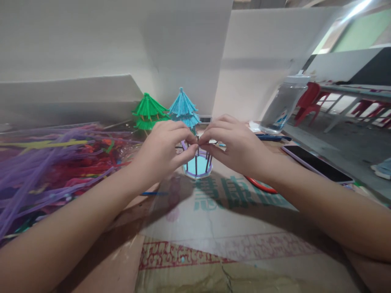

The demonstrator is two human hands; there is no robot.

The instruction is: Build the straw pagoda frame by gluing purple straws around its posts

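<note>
A small model base (197,167) stands on the printed sheet, with a light-blue floor, a purple rim and several thin dark upright posts. My left hand (169,148) reaches in from the left, thumb and fingertips pinched together at the top of the front post. From the other side my right hand (233,142) pinches at the same spot, its fingertips almost touching the left ones. Between them they grip a thin dark strip that looks like a pipe cleaner; most of it is hidden by the fingers. Some rear posts are covered by the hands.
Behind stand a green tiered model roof (149,110) and a blue one (183,106). Loose purple and red pipe cleaners (61,162) are heaped at left. At right are a clear plastic jar (282,106), a phone (317,165), a dark blue pen-like tool (273,138) and a red handle (261,186).
</note>
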